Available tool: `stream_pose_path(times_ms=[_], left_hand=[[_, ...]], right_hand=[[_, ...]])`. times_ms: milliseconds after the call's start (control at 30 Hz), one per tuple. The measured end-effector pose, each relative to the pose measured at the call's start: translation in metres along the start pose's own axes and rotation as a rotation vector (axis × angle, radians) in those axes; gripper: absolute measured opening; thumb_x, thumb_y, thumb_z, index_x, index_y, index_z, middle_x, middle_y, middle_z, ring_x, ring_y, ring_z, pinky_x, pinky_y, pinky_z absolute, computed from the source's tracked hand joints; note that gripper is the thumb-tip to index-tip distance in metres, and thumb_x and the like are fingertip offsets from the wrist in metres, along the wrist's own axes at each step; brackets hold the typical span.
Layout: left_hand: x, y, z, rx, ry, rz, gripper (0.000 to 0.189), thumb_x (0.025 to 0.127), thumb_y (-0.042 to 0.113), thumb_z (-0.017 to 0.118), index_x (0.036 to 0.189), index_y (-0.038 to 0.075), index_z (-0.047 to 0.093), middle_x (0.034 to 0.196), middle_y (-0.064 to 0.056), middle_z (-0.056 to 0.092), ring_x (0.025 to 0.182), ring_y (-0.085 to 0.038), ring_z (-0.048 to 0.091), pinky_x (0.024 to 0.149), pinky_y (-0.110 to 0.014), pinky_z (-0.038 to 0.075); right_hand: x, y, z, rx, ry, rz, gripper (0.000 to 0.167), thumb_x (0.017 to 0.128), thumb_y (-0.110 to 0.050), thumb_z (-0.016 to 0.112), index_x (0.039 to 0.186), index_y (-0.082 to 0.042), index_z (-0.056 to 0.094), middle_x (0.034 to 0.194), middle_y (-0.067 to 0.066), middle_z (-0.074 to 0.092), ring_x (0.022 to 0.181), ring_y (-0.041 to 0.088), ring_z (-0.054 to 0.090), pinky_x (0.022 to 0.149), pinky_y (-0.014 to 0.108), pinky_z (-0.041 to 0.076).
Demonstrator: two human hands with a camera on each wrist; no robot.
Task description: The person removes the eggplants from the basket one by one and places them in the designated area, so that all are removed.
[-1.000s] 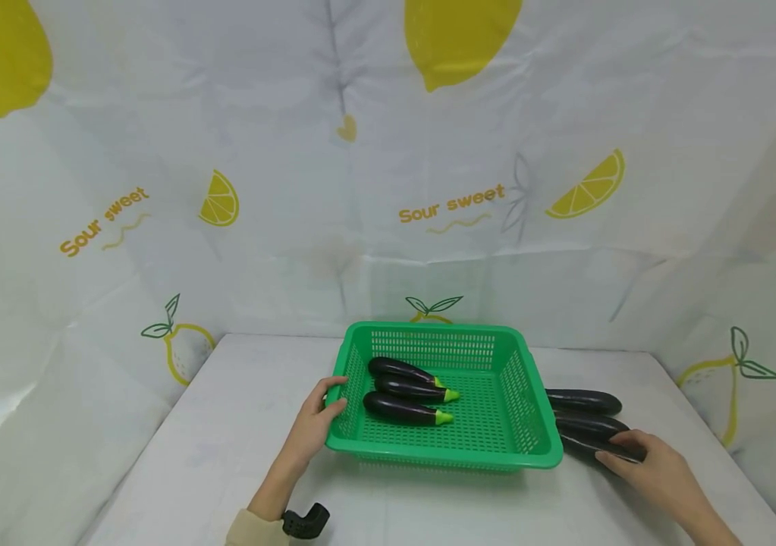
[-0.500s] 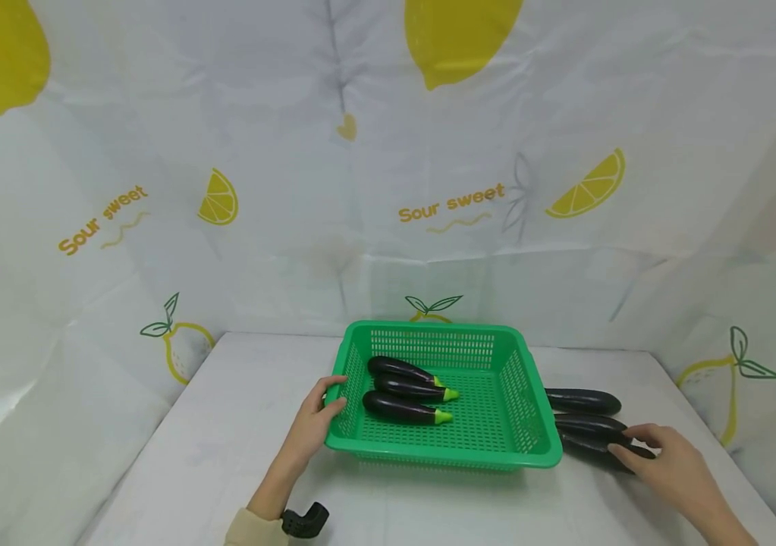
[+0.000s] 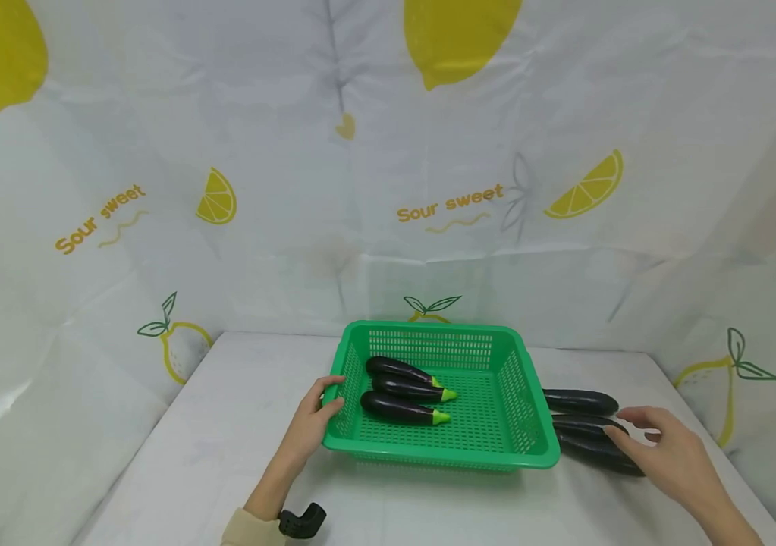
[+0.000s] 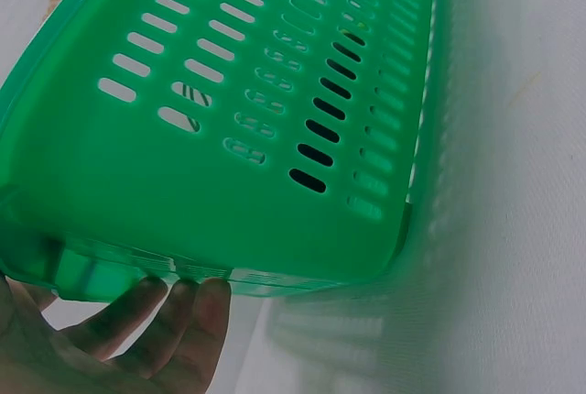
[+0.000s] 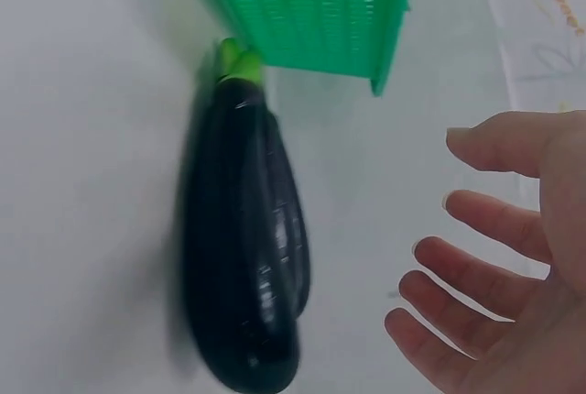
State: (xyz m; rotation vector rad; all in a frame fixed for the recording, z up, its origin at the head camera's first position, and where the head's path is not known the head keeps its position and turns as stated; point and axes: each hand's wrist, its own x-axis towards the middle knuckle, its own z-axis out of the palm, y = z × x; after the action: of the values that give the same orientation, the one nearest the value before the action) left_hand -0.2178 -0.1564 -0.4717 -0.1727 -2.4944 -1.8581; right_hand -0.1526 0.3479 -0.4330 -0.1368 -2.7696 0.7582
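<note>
My left hand (image 3: 307,428) grips the left rim of a green plastic basket (image 3: 442,453), thumb over the edge. In the left wrist view, its fingers (image 4: 211,316) press the basket's outer side. Three eggplants (image 3: 397,409) with green stem ends lie inside, toward the left. To the right of the basket are three more: a far eggplant (image 3: 580,402), a middle one (image 3: 579,425) and a near one (image 3: 599,455). My right hand (image 3: 667,447) hovers by their right ends. Its fingers are spread with nothing between them, apart from the eggplants (image 5: 233,247) in the right wrist view.
A white-covered table (image 3: 224,425) bears everything. Behind it and at both sides hangs a white sheet (image 3: 278,189) printed with lemons. A black wrist device (image 3: 303,522) sits by my left sleeve.
My right hand has let go of the near eggplant and moved slightly away, toward the middle one. That near eggplant's right end now lies a little closer to me. The left hand stays put.
</note>
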Motion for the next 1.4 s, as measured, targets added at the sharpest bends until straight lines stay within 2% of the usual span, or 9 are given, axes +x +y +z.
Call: stream_pose_path(times_ms=[133,333,533,600,667,767,867,1067,1400], left_hand=[[-0.002,0.001,0.000,-0.006,-0.001,0.008,0.038,0.105,0.018,0.055,0.143,0.013,0.053,0.158,-0.017,0.038,0.145,-0.041,0.035,0.111,-0.063,0.032],[-0.002,0.000,-0.001,-0.013,0.004,0.011,0.039,0.105,0.017,0.055,0.143,0.012,0.053,0.159,-0.017,0.037,0.149,-0.040,0.028,0.114,-0.064,0.026],[0.000,-0.001,-0.001,-0.012,-0.005,0.011,0.039,0.105,0.019,0.056,0.143,0.014,0.053,0.159,-0.016,0.037,0.148,-0.039,0.030,0.114,-0.064,0.027],[-0.001,-0.001,-0.002,-0.009,-0.007,0.011,0.039,0.105,0.019,0.056,0.143,0.014,0.053,0.159,-0.016,0.038,0.146,-0.039,0.033,0.113,-0.063,0.028],[0.000,-0.002,-0.002,-0.009,-0.009,0.010,0.039,0.105,0.019,0.056,0.143,0.014,0.053,0.158,-0.017,0.039,0.144,-0.039,0.036,0.112,-0.063,0.030],[0.000,-0.002,-0.002,-0.014,-0.011,0.009,0.039,0.105,0.019,0.056,0.143,0.015,0.053,0.158,-0.017,0.039,0.144,-0.039,0.037,0.111,-0.062,0.031],[0.000,-0.001,-0.002,-0.020,-0.012,0.012,0.038,0.105,0.018,0.056,0.143,0.014,0.053,0.159,-0.017,0.037,0.147,-0.040,0.032,0.113,-0.064,0.028],[0.001,-0.002,0.000,-0.023,-0.008,0.010,0.038,0.105,0.018,0.056,0.143,0.014,0.054,0.159,-0.017,0.037,0.147,-0.040,0.030,0.113,-0.064,0.027],[0.001,-0.002,-0.002,-0.028,-0.004,0.008,0.038,0.104,0.018,0.057,0.142,0.015,0.054,0.157,-0.016,0.040,0.144,-0.039,0.037,0.111,-0.062,0.031]], right_hand=[[0.001,-0.011,-0.008,0.048,0.018,-0.051,0.051,0.094,-0.037,0.074,0.121,0.005,0.064,0.119,0.028,0.063,0.105,0.043,0.061,0.067,0.014,0.046],[0.000,-0.031,-0.008,0.117,0.019,-0.077,0.050,0.095,-0.037,0.074,0.124,0.002,0.064,0.121,0.025,0.062,0.107,0.038,0.060,0.070,0.007,0.042],[-0.002,-0.042,0.001,0.190,0.020,-0.175,0.040,0.095,-0.032,0.075,0.124,-0.006,0.067,0.124,0.015,0.064,0.099,-0.009,0.050,0.078,0.008,0.042],[-0.003,-0.046,0.005,0.207,-0.001,-0.189,0.039,0.096,-0.032,0.073,0.126,-0.008,0.067,0.124,0.014,0.064,0.099,-0.014,0.047,0.080,0.008,0.043],[-0.003,-0.049,0.009,0.217,-0.033,-0.182,0.041,0.097,-0.034,0.072,0.129,-0.008,0.066,0.125,0.013,0.064,0.103,-0.007,0.053,0.080,0.011,0.046],[-0.002,-0.055,0.014,0.236,-0.091,-0.149,0.047,0.098,-0.039,0.069,0.133,-0.009,0.063,0.129,0.015,0.062,0.108,0.016,0.063,0.080,0.018,0.050],[-0.001,-0.059,0.019,0.254,-0.133,-0.131,0.051,0.099,-0.041,0.068,0.137,-0.008,0.060,0.133,0.017,0.059,0.111,0.036,0.063,0.081,0.027,0.052],[0.001,-0.061,0.031,0.324,-0.180,-0.150,0.053,0.099,-0.033,0.068,0.142,-0.004,0.055,0.134,0.019,0.057,0.111,0.035,0.063,0.081,0.026,0.053],[0.007,-0.059,0.050,0.353,-0.213,-0.124,0.057,0.099,-0.036,0.069,0.143,-0.004,0.053,0.135,0.020,0.056,0.116,0.036,0.061,0.084,0.024,0.053]])
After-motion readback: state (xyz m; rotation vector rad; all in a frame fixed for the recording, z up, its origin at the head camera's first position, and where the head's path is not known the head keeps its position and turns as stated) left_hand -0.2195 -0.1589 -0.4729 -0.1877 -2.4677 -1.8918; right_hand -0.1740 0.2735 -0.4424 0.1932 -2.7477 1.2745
